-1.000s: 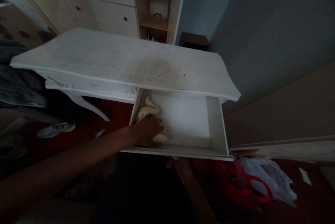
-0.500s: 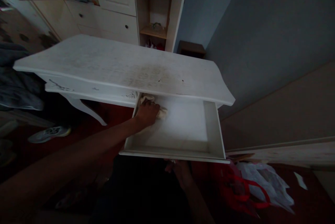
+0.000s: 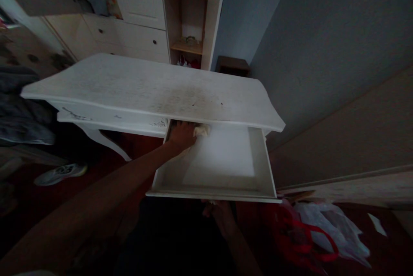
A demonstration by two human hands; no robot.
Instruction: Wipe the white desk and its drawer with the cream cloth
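The left hand is inside the open drawer, palm down near its back left corner, just under the edge of the white table. A pale cloth lies bunched in the drawer, touching the hand and poking out to its right. The fingers point toward the back of the drawer, but their tips are too dark and hidden to tell whether they pinch the cloth or only press on it.

The right hand is below the drawer's front edge; its fingers look bent, though I cannot tell what, if anything, they grip. A dark stain marks the middle of the tabletop.

On the red floor, a shoe lies to the left, near a table leg. To the right, a red bag sits beside a white plastic bag. Behind the table stands a white cabinet with open shelves, next to a grey wall.
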